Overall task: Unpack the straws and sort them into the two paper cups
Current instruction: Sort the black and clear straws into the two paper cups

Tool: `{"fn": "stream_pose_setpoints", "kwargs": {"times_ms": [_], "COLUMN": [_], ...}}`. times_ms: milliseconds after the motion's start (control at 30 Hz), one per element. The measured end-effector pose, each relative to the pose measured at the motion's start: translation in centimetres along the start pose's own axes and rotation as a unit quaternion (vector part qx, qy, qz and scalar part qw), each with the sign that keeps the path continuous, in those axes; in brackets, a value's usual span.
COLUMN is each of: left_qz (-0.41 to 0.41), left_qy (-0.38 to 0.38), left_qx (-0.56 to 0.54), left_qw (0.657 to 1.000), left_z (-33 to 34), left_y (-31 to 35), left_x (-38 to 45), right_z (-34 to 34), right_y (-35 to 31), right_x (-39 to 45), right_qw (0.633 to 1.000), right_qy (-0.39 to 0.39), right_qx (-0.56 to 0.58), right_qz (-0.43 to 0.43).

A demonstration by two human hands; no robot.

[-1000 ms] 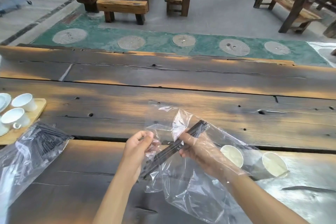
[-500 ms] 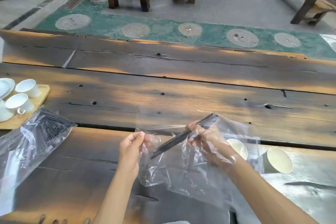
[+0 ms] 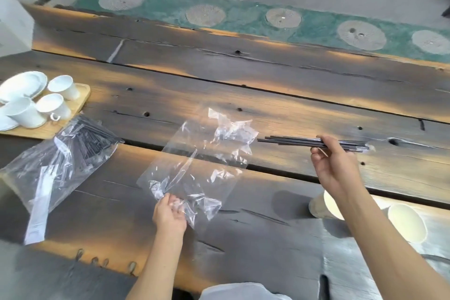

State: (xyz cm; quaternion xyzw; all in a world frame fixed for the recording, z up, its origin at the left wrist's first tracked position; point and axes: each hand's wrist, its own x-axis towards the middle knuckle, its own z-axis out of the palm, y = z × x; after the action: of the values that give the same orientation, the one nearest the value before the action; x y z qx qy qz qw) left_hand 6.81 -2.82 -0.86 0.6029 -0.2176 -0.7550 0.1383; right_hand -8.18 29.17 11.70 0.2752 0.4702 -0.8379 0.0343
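Wooden table [image 3: 243, 105] holds white cups [image 3: 53, 102] beside bagged straws [image 3: 82, 141].

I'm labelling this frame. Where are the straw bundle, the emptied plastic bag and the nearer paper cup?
straw bundle [image 3: 289, 140]: head view, bare shafts left of the right hand.
emptied plastic bag [image 3: 194, 168]: head view, its flat middle.
nearer paper cup [image 3: 406, 223]: head view, inner wall.

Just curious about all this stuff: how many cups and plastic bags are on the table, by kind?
Paper cups: 2
White ceramic cups: 3
Clear plastic bags: 2
Total: 7
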Motion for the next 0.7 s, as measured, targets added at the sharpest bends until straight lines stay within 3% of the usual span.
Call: {"fn": "stream_pose_setpoints", "kwargs": {"times_ms": [267,433,533,600,700], "left_qz": [0.017,-0.064,0.004,0.063,0.164], "left_qy": [0.014,0.057,0.064,-0.003,-0.187], "left_qx": [0.101,0.063,0.205,0.321,0.452], "left_qw": [0.995,0.994,0.977,0.945,0.857], "left_z": [-0.4,-1.0,-0.2,1.4,3.7], "left_y": [-2.0,-1.3,-2.6,-4.0,-5.8], "left_x": [0.8,1.3,-0.8,-3.1,-5.8], "right_z": [0.2,-0.7,-1.3,-1.8,-2.8], "right_y": [4.7,6.1,6.9,7.5,8.8], "right_x": [-0.5,-1.0,-1.3,-1.4,-1.5], "right_qw": [0.994,0.987,0.985,0.98,0.947], "right_qy": [-0.022,-0.058,-0.063,-0.075,-0.108], "right_qx": [-0.056,-0.1,-0.116,-0.141,-0.272], "right_qz": [0.096,0.111,0.107,0.116,0.134]}}
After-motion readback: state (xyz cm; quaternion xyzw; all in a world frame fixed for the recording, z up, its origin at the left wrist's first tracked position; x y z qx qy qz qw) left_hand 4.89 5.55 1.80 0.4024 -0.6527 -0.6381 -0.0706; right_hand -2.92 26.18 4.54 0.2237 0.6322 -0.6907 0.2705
